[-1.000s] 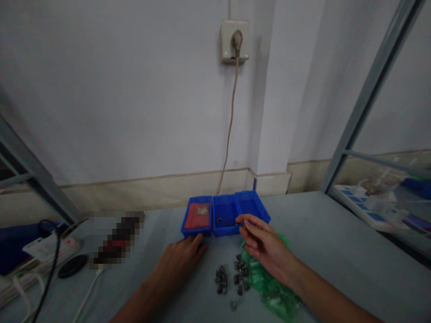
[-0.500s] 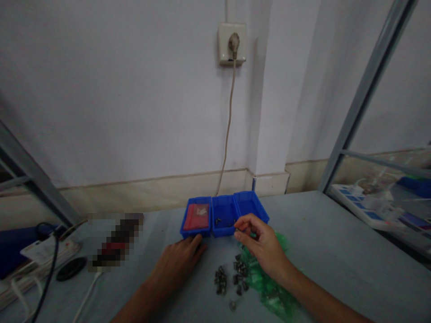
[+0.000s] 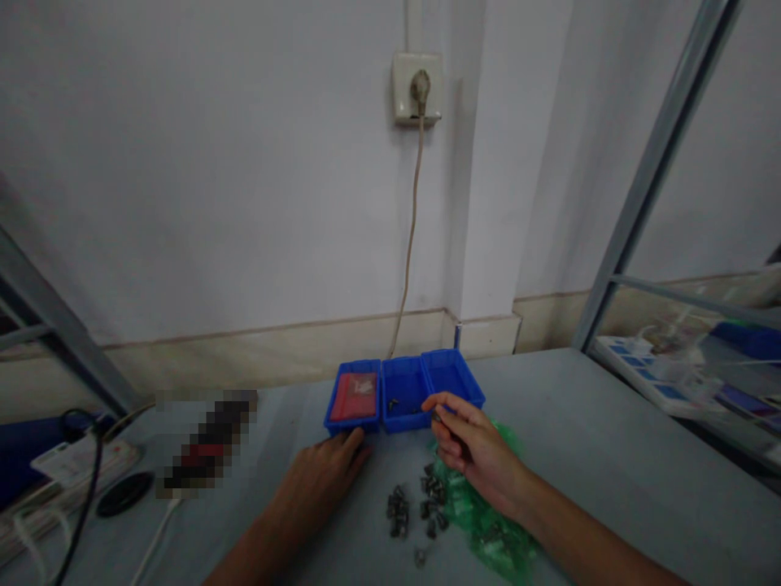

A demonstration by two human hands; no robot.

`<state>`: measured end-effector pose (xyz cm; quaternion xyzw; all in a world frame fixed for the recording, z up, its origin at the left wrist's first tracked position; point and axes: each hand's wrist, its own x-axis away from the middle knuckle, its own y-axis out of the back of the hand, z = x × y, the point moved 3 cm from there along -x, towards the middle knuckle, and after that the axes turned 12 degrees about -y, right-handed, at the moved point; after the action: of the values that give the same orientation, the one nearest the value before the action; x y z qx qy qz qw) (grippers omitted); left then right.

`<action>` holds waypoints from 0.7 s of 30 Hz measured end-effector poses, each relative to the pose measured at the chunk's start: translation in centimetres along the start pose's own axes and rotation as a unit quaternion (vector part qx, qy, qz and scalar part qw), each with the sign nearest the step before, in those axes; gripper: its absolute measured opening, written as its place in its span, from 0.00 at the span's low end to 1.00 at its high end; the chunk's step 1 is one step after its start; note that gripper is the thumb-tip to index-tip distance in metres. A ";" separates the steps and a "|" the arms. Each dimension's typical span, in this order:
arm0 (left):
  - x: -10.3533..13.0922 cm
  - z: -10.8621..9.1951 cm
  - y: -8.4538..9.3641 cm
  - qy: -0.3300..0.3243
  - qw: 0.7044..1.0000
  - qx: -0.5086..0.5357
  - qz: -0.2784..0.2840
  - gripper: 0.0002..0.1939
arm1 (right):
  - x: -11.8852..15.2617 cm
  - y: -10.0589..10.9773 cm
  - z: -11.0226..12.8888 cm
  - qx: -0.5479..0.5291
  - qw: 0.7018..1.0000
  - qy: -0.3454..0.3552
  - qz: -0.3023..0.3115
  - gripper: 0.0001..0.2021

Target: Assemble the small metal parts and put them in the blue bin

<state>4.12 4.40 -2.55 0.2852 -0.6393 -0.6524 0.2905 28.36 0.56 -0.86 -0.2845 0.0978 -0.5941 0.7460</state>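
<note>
My left hand (image 3: 328,472) lies on the table with its fingertips at the front edge of the left blue bin (image 3: 329,425); it holds nothing and the fingers are loosely spread. Inside that bin is a red packet (image 3: 355,396) with a pale patch on it. My right hand (image 3: 469,443) pinches a small dark metal piece (image 3: 435,415) just in front of the middle blue bin (image 3: 399,374), where a few small pieces (image 3: 392,404) lie. Two clusters of small metal parts, a left pile (image 3: 398,513) and a right pile (image 3: 434,498), rest between my hands.
A third blue bin (image 3: 451,374) adjoins the others. A crumpled green plastic bag (image 3: 488,521) lies under my right forearm. A small clear piece (image 3: 420,557) sits near me. Leftward are a black disc (image 3: 125,494) and cables; power strips (image 3: 647,378) are at right.
My right hand has turned slightly, its fingers curling more around the small metal piece. My left hand stays at the bin. The view has shifted slightly.
</note>
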 end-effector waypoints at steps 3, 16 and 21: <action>0.0 -0.1 0.2 0.002 1.000 -0.007 0.010 0.16 | -0.1 0.2 0.0 -0.018 1.000 -0.004 0.005 0.17; -0.2 -0.2 0.0 -0.007 0.999 -0.030 0.027 0.15 | 0.2 -0.2 0.1 0.027 0.999 0.019 -0.010 0.17; -0.2 -0.2 0.1 -0.004 1.000 -0.012 0.026 0.15 | 0.3 -0.2 -0.1 0.052 0.998 0.028 -0.008 0.16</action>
<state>4.40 4.35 -2.42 0.2626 -0.6395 -0.6536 0.3081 28.21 0.21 -0.73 -0.2296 0.0853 -0.6117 0.7522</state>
